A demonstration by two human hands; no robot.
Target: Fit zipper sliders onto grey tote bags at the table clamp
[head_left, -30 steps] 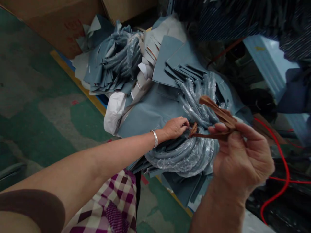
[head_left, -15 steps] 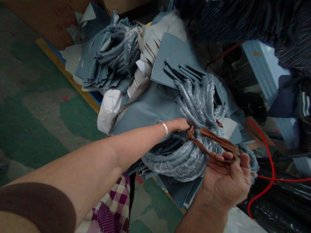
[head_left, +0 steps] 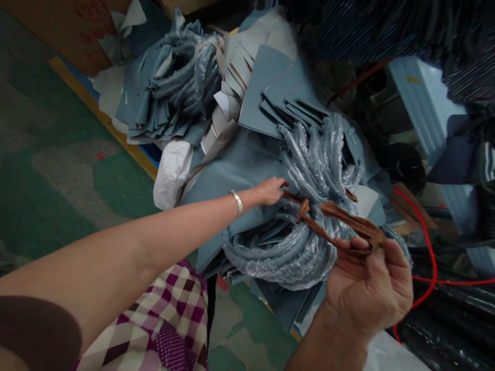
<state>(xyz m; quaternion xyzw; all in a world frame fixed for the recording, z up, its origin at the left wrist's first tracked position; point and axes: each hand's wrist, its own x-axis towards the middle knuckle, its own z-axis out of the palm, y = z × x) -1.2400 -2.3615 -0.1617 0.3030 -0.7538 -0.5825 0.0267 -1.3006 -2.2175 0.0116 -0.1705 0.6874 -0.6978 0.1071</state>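
A brown fabric strip [head_left: 350, 220] is knotted around a bundle of grey tubing in clear plastic wrap [head_left: 284, 257]. My right hand [head_left: 371, 288], palm up, pinches the strip's loop between thumb and fingers at the bundle's right side. On the other side of the knot, my left hand [head_left: 268, 191] is closed on the strip's short tail, which runs from the knot to its fingers; the fingertips are partly hidden. The bundle rests on stacked grey-blue sheets [head_left: 235, 159].
A second plastic-wrapped bundle [head_left: 193, 77] lies on sheets at the back left. Nearby are a cardboard box [head_left: 73, 36] and a white wrapped roll [head_left: 172, 172]. A red hose [head_left: 427, 247] curves at the right. Dark striped material [head_left: 379, 31] hangs at the upper right.
My left hand has drawn back to the left from the knot, and a length of strip now shows between them. My right hand has shifted slightly right, keeping hold of the loop.
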